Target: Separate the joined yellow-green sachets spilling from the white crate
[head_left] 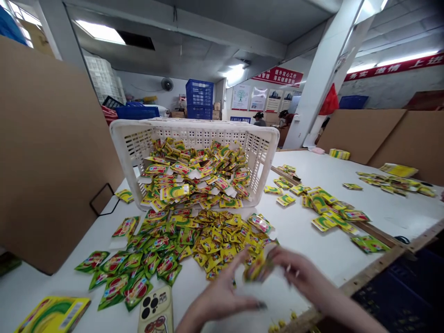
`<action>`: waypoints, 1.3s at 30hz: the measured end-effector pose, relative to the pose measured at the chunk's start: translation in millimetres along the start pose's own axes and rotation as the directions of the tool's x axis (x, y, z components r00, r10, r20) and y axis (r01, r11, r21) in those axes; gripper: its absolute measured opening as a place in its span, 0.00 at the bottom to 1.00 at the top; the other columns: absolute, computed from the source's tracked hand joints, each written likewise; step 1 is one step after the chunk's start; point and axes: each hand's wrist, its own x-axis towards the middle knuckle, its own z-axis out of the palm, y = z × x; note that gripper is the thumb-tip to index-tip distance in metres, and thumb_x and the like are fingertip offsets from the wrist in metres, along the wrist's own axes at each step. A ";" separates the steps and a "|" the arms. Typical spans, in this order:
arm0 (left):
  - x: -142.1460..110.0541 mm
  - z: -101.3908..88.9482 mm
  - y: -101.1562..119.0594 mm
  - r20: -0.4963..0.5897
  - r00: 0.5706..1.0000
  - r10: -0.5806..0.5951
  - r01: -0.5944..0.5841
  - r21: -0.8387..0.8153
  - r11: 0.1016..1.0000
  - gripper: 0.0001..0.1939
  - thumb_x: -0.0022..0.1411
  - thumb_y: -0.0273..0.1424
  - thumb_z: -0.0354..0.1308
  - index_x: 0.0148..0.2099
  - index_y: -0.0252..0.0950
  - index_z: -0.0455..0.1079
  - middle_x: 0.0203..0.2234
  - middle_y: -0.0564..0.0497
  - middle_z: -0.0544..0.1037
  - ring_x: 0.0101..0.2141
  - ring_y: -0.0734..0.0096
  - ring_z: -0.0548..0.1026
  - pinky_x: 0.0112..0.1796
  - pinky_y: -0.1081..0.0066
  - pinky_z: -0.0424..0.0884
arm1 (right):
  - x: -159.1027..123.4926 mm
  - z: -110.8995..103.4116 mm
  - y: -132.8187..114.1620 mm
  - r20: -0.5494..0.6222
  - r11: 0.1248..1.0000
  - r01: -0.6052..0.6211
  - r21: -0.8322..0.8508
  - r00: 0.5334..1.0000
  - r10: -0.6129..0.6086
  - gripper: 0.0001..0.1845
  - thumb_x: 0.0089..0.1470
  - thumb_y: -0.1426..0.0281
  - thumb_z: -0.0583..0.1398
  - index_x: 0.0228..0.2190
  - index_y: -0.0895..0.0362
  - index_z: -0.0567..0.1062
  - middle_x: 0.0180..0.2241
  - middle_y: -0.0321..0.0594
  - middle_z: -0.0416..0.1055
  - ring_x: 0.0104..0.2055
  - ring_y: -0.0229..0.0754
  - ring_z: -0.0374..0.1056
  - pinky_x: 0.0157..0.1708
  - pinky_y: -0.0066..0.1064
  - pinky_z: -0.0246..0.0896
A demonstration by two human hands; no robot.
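Observation:
My left hand [222, 291] and my right hand [298, 273] meet near the table's front edge over a small yellow sachet [256, 269], which is blurred by motion. The fingers of both hands close round it. Just beyond them lies a heap of yellow sachets [222, 238] and, to the left, a spread of green sachets [135, 268]. A white plastic crate [263, 138] lies tipped on its side behind the heaps, with more sachets spilling out of it.
A phone [157, 312] and a yellow box [52, 314] lie at the front left. Cardboard sheets [52, 152] stand at the left and back right. More sachets [329, 212] are scattered right, by a wooden strip [374, 229]. People stand far behind.

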 end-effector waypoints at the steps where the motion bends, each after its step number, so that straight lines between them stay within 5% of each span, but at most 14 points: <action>1: 3.9 -14.7 -1.1 -0.158 0.986 0.050 -0.023 0.165 0.986 0.32 0.48 0.36 0.62 0.55 0.41 0.59 0.50 0.47 0.68 0.50 0.61 0.66 0.51 0.66 0.63 | 1.3 -19.5 16.0 -0.133 0.982 -0.097 -0.159 0.988 0.076 0.14 0.48 0.76 0.48 0.30 0.56 0.72 0.35 0.45 0.73 0.29 0.42 0.68 0.28 0.32 0.64; 3: 13.4 -45.3 -9.8 -0.429 0.899 0.092 0.060 0.327 0.943 0.22 0.58 0.35 0.49 0.54 0.35 0.61 0.52 0.42 0.65 0.54 0.57 0.59 0.55 0.58 0.53 | 9.1 -54.8 42.2 -0.432 0.803 -0.386 -0.453 0.884 0.181 0.15 0.49 0.73 0.50 0.36 0.57 0.72 0.42 0.49 0.71 0.28 0.47 0.68 0.27 0.39 0.63; 4: 18.1 -58.4 -17.0 -0.524 0.847 0.088 0.121 0.351 0.929 0.22 0.60 0.33 0.45 0.55 0.32 0.58 0.53 0.39 0.62 0.56 0.53 0.54 0.56 0.53 0.48 | 16.3 -64.7 49.6 -0.501 0.726 -0.473 -0.499 0.841 0.203 0.17 0.49 0.72 0.49 0.40 0.57 0.70 0.46 0.51 0.68 0.31 0.51 0.69 0.28 0.41 0.62; 6: 25.3 -75.8 -34.1 -0.626 0.777 0.066 0.211 0.357 0.910 0.24 0.59 0.30 0.45 0.57 0.28 0.55 0.55 0.34 0.57 0.58 0.46 0.46 0.55 0.45 0.41 | 37.1 -58.6 50.1 -0.506 0.727 -0.495 -0.475 0.830 0.234 0.19 0.51 0.72 0.49 0.44 0.58 0.69 0.49 0.53 0.65 0.40 0.56 0.67 0.34 0.46 0.61; 10: 27.8 -82.5 -59.3 -0.643 0.765 0.027 0.263 0.352 0.898 0.24 0.53 0.24 0.50 0.54 0.30 0.61 0.53 0.35 0.63 0.55 0.45 0.55 0.54 0.46 0.46 | 88.3 42.2 18.4 -0.251 0.928 -0.240 -0.286 0.953 0.169 0.17 0.49 0.68 0.54 0.42 0.54 0.71 0.42 0.46 0.70 0.45 0.48 0.64 0.44 0.38 0.58; 13: 21.0 -89.3 -62.0 -0.632 0.775 -0.018 0.255 0.286 0.924 0.22 0.55 0.24 0.49 0.53 0.31 0.62 0.45 0.37 0.71 0.47 0.50 0.67 0.51 0.50 0.56 | 113.9 113.4 4.6 -0.134 0.983 -0.132 -0.125 0.984 0.115 0.12 0.42 0.69 0.61 0.33 0.56 0.74 0.32 0.44 0.73 0.42 0.50 0.63 0.45 0.40 0.54; 15: 16.3 -98.5 -58.5 -0.645 0.763 -0.044 0.230 0.207 0.951 0.20 0.57 0.27 0.47 0.52 0.31 0.64 0.41 0.39 0.74 0.44 0.52 0.70 0.50 0.50 0.58 | 119.5 130.4 6.7 -0.144 0.993 -0.115 0.019 0.983 0.116 0.05 0.43 0.72 0.59 0.27 0.57 0.74 0.29 0.44 0.72 0.44 0.51 0.62 0.48 0.43 0.50; 18: 14.6 -104.6 -47.5 -0.663 0.745 -0.079 0.129 0.027 0.991 0.21 0.59 0.32 0.45 0.53 0.31 0.63 0.39 0.41 0.75 0.44 0.56 0.71 0.48 0.54 0.63 | 114.6 124.0 12.2 -0.219 0.952 -0.115 0.284 0.959 0.181 0.08 0.50 0.69 0.54 0.31 0.57 0.72 0.36 0.44 0.71 0.45 0.48 0.61 0.48 0.43 0.51; 21: 17.6 -87.3 -29.4 -0.617 0.777 -0.125 0.003 -0.195 0.981 0.24 0.57 0.37 0.47 0.53 0.31 0.62 0.38 0.43 0.76 0.39 0.61 0.74 0.42 0.60 0.70 | 104.2 114.3 3.5 -0.231 0.831 -0.104 0.547 0.935 0.269 0.13 0.54 0.63 0.51 0.37 0.56 0.68 0.38 0.42 0.70 0.41 0.44 0.65 0.41 0.38 0.59; 25: 17.5 -43.8 -4.5 -0.492 0.857 -0.152 -0.091 -0.435 0.896 0.26 0.55 0.44 0.50 0.49 0.31 0.66 0.38 0.42 0.76 0.35 0.62 0.75 0.37 0.63 0.73 | 91.4 115.6 -18.1 -0.185 0.645 -0.084 0.759 0.922 0.339 0.12 0.50 0.60 0.57 0.30 0.56 0.67 0.29 0.37 0.69 0.33 0.40 0.66 0.33 0.32 0.61; 29: 20.6 -8.1 -0.7 -0.473 0.860 -0.191 -0.084 -0.501 0.861 0.26 0.47 0.49 0.58 0.40 0.32 0.70 0.34 0.44 0.77 0.34 0.60 0.75 0.35 0.64 0.73 | 70.5 110.5 -23.6 -0.218 0.528 -0.038 0.849 0.884 0.414 0.15 0.44 0.59 0.62 0.26 0.56 0.65 0.25 0.32 0.66 0.29 0.37 0.64 0.31 0.29 0.60; 32: 31.4 15.3 -5.0 -0.475 0.862 -0.177 -0.068 -0.454 0.888 0.25 0.42 0.48 0.62 0.35 0.32 0.72 0.30 0.46 0.77 0.34 0.60 0.74 0.38 0.64 0.71 | 47.7 97.5 -13.9 -0.135 0.369 -0.045 0.928 0.884 0.447 0.19 0.44 0.58 0.62 0.35 0.53 0.64 0.30 0.34 0.70 0.31 0.38 0.68 0.32 0.33 0.63; 35: 52.7 33.8 -0.1 -0.397 0.917 -0.043 -0.067 -0.261 0.963 0.20 0.49 0.46 0.59 0.32 0.33 0.73 0.36 0.43 0.74 0.41 0.58 0.71 0.44 0.63 0.68 | 25.2 78.5 9.7 0.001 0.243 -0.134 0.961 0.877 0.481 0.23 0.44 0.58 0.62 0.40 0.55 0.65 0.33 0.39 0.72 0.30 0.40 0.70 0.31 0.35 0.66; 39: 113.6 40.4 22.3 -0.021 0.975 0.222 -0.206 0.298 0.932 0.17 0.63 0.32 0.41 0.48 0.36 0.67 0.48 0.43 0.66 0.51 0.62 0.62 0.53 0.61 0.57 | -5.2 50.4 54.0 -0.143 0.437 -0.167 0.884 0.793 0.592 0.21 0.40 0.55 0.63 0.28 0.59 0.69 0.18 0.34 0.67 0.16 0.35 0.64 0.16 0.27 0.58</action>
